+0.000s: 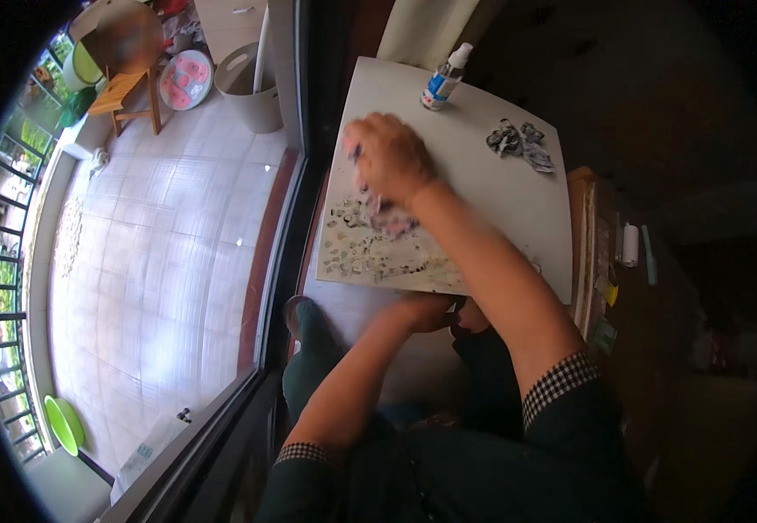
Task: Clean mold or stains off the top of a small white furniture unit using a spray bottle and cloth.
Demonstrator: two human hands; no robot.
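Observation:
My right hand, blurred by motion, presses on a white square board near its left side. It is closed around a crumpled pinkish cloth with dark patches, part of which trails below the palm. Dark smudges and pale flecks speckle the board's near-left area. My left hand is at the near edge of the board; its fingers are partly hidden, so its grip is unclear. A clear spray bottle with a white top and blue label stands at the far edge. Crumpled dark-stained paper lies at the right.
To the left, a dark-framed glass door borders a tiled balcony floor. A grey bin, a wooden chair and a green basin are out there. On my right is a wooden furniture edge with a white cylinder.

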